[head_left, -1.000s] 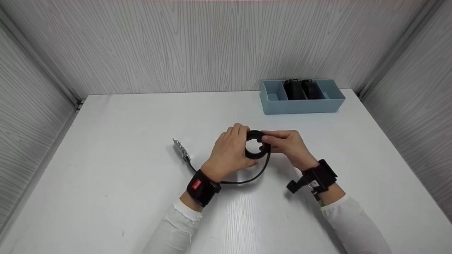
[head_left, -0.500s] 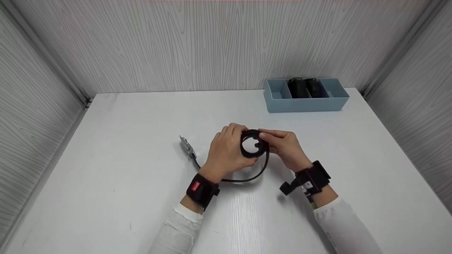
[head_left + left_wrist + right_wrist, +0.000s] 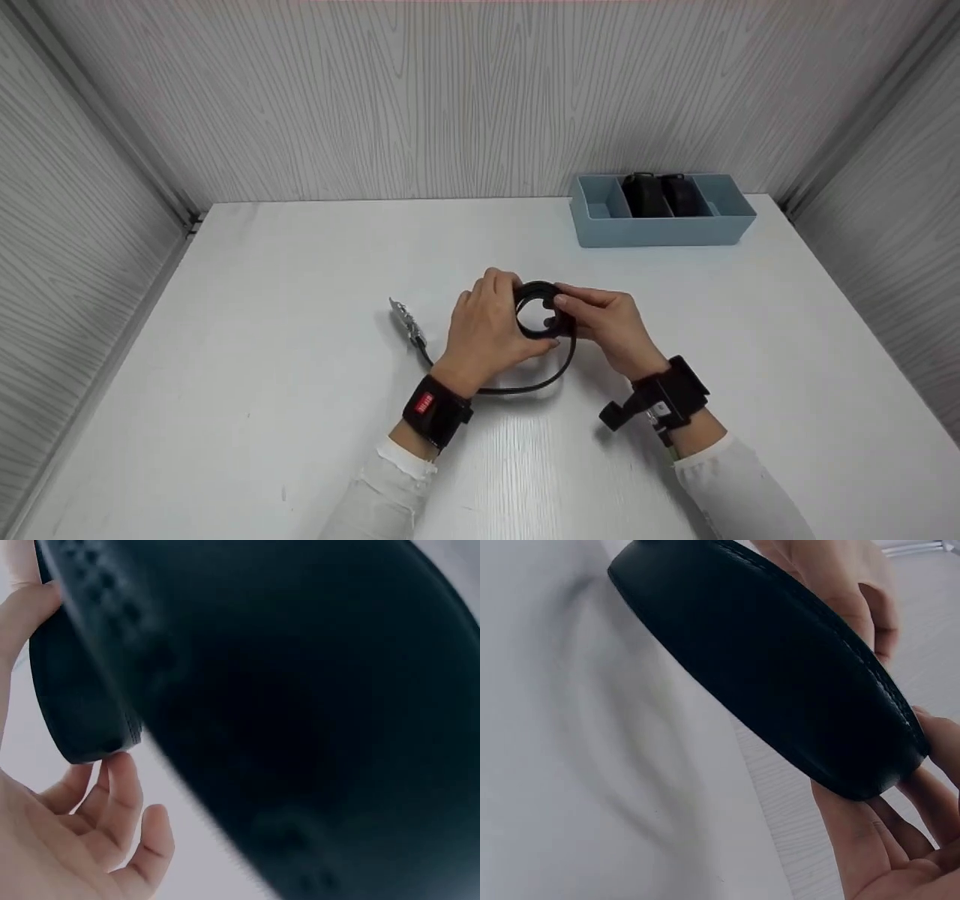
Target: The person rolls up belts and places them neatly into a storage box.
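Note:
A black leather belt is partly rolled into a round coil, held on edge above the white table. My left hand grips the coil's left side, its thumb underneath and its fingers over the top. On the other side, my right hand pinches the coil between thumb and fingers. A loose length of strap curves from the coil under my left wrist to a silver buckle on the left. In the left wrist view the dark belt fills most of the picture. Stitching along the belt's edge shows in the right wrist view.
A light-blue divided box stands at the back right of the white table. Two black rolled items sit upright in its middle compartments. Wood-grained grey panels enclose the back and sides.
The head view has shifted slightly. Against the table, both hands and the coil have moved a little left, nearer the buckle. Both hands keep hold of the belt.

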{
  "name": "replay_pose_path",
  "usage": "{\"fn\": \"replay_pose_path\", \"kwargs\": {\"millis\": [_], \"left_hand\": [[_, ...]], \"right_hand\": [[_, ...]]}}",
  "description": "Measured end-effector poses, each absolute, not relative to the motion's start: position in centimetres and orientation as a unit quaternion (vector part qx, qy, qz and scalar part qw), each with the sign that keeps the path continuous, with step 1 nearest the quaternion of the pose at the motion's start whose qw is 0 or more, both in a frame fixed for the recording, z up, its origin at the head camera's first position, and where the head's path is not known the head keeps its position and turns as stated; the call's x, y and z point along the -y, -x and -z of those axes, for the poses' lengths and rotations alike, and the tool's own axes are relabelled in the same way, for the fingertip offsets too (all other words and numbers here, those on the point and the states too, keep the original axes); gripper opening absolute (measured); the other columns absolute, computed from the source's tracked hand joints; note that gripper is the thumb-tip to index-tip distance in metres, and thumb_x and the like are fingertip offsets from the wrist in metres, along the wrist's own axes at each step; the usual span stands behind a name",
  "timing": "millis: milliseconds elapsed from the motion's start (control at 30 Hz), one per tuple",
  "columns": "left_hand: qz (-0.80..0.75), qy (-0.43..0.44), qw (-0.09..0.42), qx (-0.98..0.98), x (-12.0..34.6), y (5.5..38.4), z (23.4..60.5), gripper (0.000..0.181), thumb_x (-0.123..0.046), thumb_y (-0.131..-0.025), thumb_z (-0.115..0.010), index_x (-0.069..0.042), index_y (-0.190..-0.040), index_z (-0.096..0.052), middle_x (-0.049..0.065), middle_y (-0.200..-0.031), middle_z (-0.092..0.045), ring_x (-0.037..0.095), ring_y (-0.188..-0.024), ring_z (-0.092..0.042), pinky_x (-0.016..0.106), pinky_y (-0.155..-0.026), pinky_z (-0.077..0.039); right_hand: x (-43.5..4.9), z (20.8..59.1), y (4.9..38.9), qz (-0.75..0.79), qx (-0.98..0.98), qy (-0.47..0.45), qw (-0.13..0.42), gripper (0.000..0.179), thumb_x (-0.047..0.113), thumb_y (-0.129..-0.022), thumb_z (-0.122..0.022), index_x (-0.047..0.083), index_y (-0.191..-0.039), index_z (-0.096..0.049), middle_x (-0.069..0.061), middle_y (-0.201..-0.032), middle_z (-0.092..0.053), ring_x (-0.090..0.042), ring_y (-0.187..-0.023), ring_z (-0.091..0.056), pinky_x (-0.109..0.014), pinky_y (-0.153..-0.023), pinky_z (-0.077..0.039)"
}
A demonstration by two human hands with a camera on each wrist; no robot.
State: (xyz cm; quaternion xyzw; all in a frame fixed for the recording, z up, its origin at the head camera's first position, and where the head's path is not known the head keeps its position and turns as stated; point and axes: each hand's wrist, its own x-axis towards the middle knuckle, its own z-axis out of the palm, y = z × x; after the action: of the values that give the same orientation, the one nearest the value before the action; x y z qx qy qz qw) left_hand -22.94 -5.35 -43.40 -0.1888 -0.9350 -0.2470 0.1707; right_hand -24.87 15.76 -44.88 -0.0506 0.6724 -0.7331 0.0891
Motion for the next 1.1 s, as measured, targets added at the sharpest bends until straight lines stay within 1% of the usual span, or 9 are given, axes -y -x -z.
{"fn": "replay_pose_path", "kwargs": {"millis": [133,267,333,400,500,667,800,900,1100], "left_hand": [[0.267,0.243,0.140,0.922,5.7,22.8,43.1,0.087,-0.053,-0.067,-0.095,-0.005,-0.126,-0.053,0.007,-0.117,-0.055,0.022,-0.104,-0.057,0.038,-0.087,-0.051],[0.299,0.316,0.107,0.894,6.2,23.1,43.0,0.084,-0.038,-0.069,-0.097,-0.005,-0.133,-0.054,0.006,-0.125,-0.057,0.021,-0.112,-0.056,0.035,-0.097,-0.050],[0.306,0.341,0.103,0.883,6.3,23.3,43.2,0.082,-0.035,-0.070,-0.096,-0.006,-0.134,-0.055,0.005,-0.127,-0.059,0.020,-0.114,-0.056,0.033,-0.100,-0.049],[0.304,0.354,0.111,0.877,6.5,23.4,43.5,0.080,-0.036,-0.071,-0.095,-0.006,-0.134,-0.056,0.004,-0.127,-0.061,0.020,-0.113,-0.057,0.031,-0.099,-0.049],[0.297,0.353,0.135,0.877,6.9,23.6,43.6,0.078,-0.039,-0.070,-0.094,-0.007,-0.131,-0.058,0.004,-0.125,-0.063,0.020,-0.110,-0.058,0.032,-0.096,-0.050],[0.277,0.317,0.171,0.891,7.3,23.7,43.3,0.079,-0.045,-0.066,-0.095,-0.008,-0.126,-0.060,0.003,-0.121,-0.064,0.021,-0.107,-0.060,0.035,-0.090,-0.052],[0.250,0.290,0.190,0.904,7.1,23.7,43.2,0.081,-0.049,-0.065,-0.093,-0.008,-0.127,-0.059,0.004,-0.120,-0.063,0.021,-0.108,-0.060,0.037,-0.089,-0.053],[0.243,0.273,0.200,0.909,6.8,23.7,43.3,0.082,-0.050,-0.064,-0.091,-0.007,-0.126,-0.059,0.004,-0.120,-0.063,0.022,-0.109,-0.060,0.038,-0.088,-0.053],[0.252,0.251,0.208,0.911,6.3,23.5,43.6,0.083,-0.051,-0.063,-0.090,-0.006,-0.124,-0.056,0.006,-0.118,-0.060,0.021,-0.107,-0.058,0.037,-0.087,-0.053]], "right_hand": [[-16.7,44.6,25.0,0.722,-0.680,0.062,0.106,0.042,0.017,-0.095,-0.077,0.000,-0.133,-0.069,-0.015,-0.114,-0.076,-0.024,-0.094,-0.077,-0.040,-0.087,-0.061],[-17.8,44.4,25.0,0.707,-0.692,0.075,0.128,0.039,0.014,-0.096,-0.075,-0.002,-0.131,-0.069,-0.017,-0.117,-0.075,-0.024,-0.093,-0.077,-0.037,-0.083,-0.061],[-18.0,44.3,25.1,0.701,-0.695,0.079,0.136,0.038,0.013,-0.096,-0.075,-0.003,-0.130,-0.069,-0.017,-0.117,-0.075,-0.023,-0.092,-0.077,-0.036,-0.082,-0.062],[-17.8,44.3,25.1,0.698,-0.697,0.082,0.140,0.038,0.014,-0.097,-0.075,-0.002,-0.131,-0.069,-0.017,-0.118,-0.075,-0.022,-0.093,-0.077,-0.035,-0.082,-0.062],[-17.2,44.2,25.0,0.703,-0.695,0.078,0.128,0.040,0.016,-0.096,-0.076,-0.002,-0.131,-0.069,-0.015,-0.118,-0.075,-0.025,-0.096,-0.076,-0.036,-0.083,-0.061],[-16.2,44.3,25.1,0.719,-0.682,0.078,0.109,0.046,0.019,-0.096,-0.076,-0.004,-0.134,-0.066,-0.013,-0.119,-0.075,-0.026,-0.105,-0.074,-0.035,-0.088,-0.060],[-16.0,44.3,25.1,0.719,-0.683,0.070,0.103,0.042,0.020,-0.096,-0.076,0.002,-0.133,-0.069,-0.012,-0.120,-0.075,-0.024,-0.102,-0.075,-0.037,-0.088,-0.060],[-16.2,44.3,25.1,0.716,-0.686,0.071,0.109,0.040,0.021,-0.097,-0.076,0.007,-0.134,-0.070,-0.013,-0.123,-0.073,-0.024,-0.101,-0.075,-0.039,-0.087,-0.061],[-16.3,44.8,24.9,0.752,-0.641,0.060,0.139,0.042,0.020,-0.100,-0.071,0.007,-0.140,-0.065,-0.014,-0.133,-0.068,-0.024,-0.109,-0.073,-0.038,-0.092,-0.059]]}}
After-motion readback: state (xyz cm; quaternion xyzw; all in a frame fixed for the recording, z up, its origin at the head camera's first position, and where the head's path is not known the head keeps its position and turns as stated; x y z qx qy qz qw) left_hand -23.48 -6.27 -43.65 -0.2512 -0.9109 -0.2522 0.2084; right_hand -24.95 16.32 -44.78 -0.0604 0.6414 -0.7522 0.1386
